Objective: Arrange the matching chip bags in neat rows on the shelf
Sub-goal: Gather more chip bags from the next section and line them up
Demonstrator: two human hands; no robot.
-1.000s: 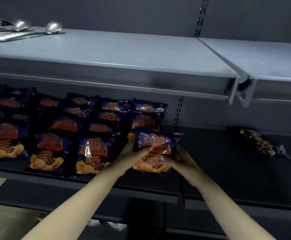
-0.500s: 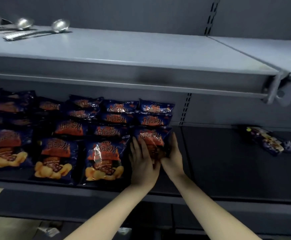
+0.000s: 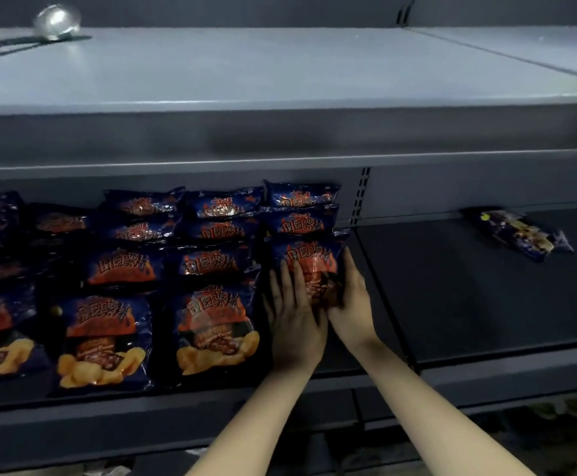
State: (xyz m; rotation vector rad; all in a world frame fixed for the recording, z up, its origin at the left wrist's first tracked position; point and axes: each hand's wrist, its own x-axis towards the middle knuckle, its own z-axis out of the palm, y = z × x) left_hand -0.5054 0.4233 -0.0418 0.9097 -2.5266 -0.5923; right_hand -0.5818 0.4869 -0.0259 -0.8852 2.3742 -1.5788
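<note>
Both hands lay unclenched on the glossy, crinkled blue-and-orange bag (image 3: 309, 262) — left hand (image 3: 293, 321) pressing its face with straight fingers, right hand (image 3: 350, 304) flat along its right edge. The bag sat at the right end of the rows (image 3: 211, 262) on the dark matte shelf (image 3: 486, 297) — a foil packet (image 3: 520, 235) lay well apart.

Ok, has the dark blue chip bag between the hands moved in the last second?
Yes. The dark blue chip bag went down and back toward the grey slotted upright, and now lies flat in the rightmost column.
</note>
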